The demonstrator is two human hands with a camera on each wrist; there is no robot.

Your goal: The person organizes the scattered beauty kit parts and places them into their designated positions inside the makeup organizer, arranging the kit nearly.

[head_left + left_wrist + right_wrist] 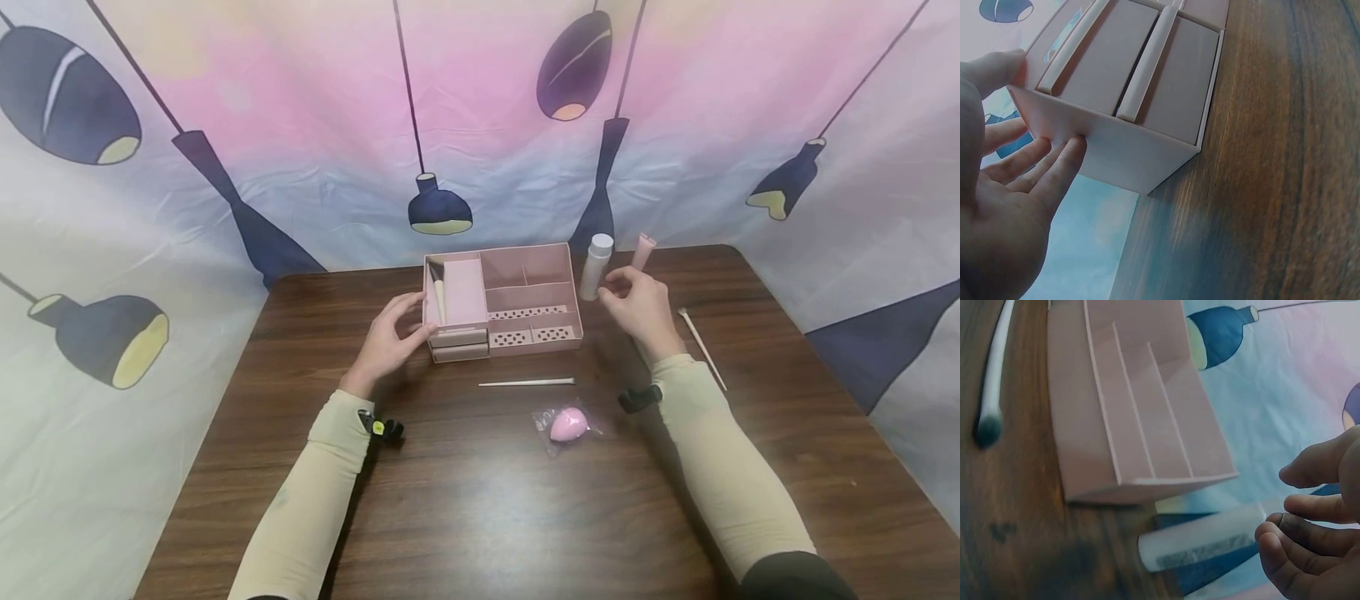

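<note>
A pink makeup organizer (pixel 467 287), with open compartments and two small drawers (pixel 1172 75), stands at the table's back. A dark-bristled makeup brush (pixel 440 296) lies on its left section. My left hand (pixel 384 340) touches the organizer's left side with extended fingers, the thumb at its front corner. To the right of the organizer a white capped bottle (pixel 596 271) stands upright. Beside it is my right hand (pixel 641 310), fingers bent slightly and thumb apart, holding nothing. In the right wrist view its fingertips overlap the bottle's (pixel 1204 540) upper end; contact cannot be told.
Behind the right hand stands a pink tube (pixel 643 250), partly hidden. A thin pale brush (pixel 703 350) lies to the right, another (pixel 527 382) before the organizer. Nearer lies a pink makeup sponge (pixel 568 425) in clear wrapping. A printed curtain (pixel 337 208) borders the wooden table (pixel 300 333).
</note>
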